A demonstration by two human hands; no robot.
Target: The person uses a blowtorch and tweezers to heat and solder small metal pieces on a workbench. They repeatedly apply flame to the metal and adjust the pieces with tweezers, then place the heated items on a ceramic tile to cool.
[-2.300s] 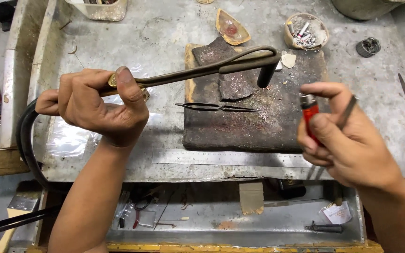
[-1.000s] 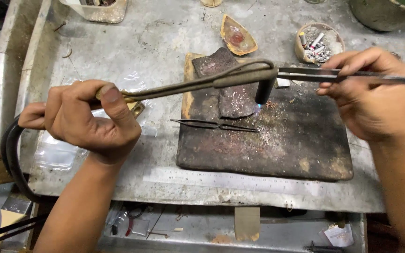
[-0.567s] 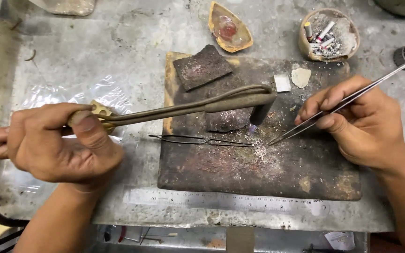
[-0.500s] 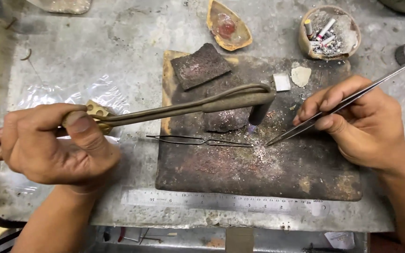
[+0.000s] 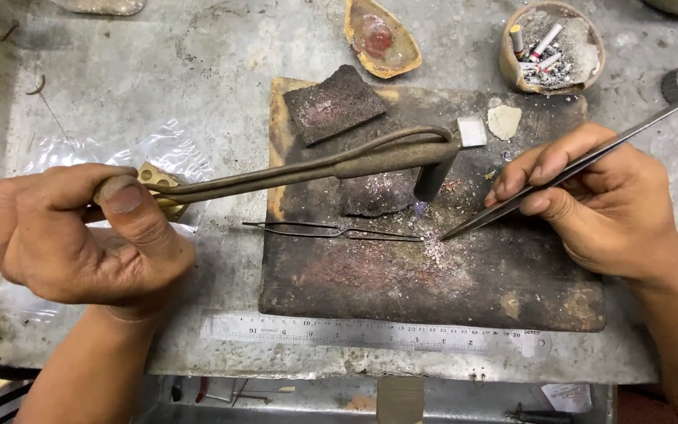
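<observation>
My left hand (image 5: 72, 239) grips the handle of a long brass gas torch (image 5: 331, 165). Its bent nozzle (image 5: 431, 179) points down at a dark scorched soldering board (image 5: 433, 267), with a small bluish flame below the tip. My right hand (image 5: 598, 200) pinches long metal tweezers (image 5: 559, 177) whose point touches the board next to a patch of pale powder (image 5: 433, 251). A second thin pair of tweezers (image 5: 331, 231) lies flat on the board, its tip under the flame.
Small charcoal blocks (image 5: 335, 102) sit on the board's upper left. A steel ruler (image 5: 370, 334) lies along the front edge. A shell-like dish (image 5: 380, 39) with red residue and a round dish (image 5: 551, 43) with cigarette butts stand behind. Clear plastic (image 5: 166, 153) lies at left.
My right hand put away the red lighter and took up the long tweezers, bringing their point down to the board. The torch is lit. The view closed in on the board.
</observation>
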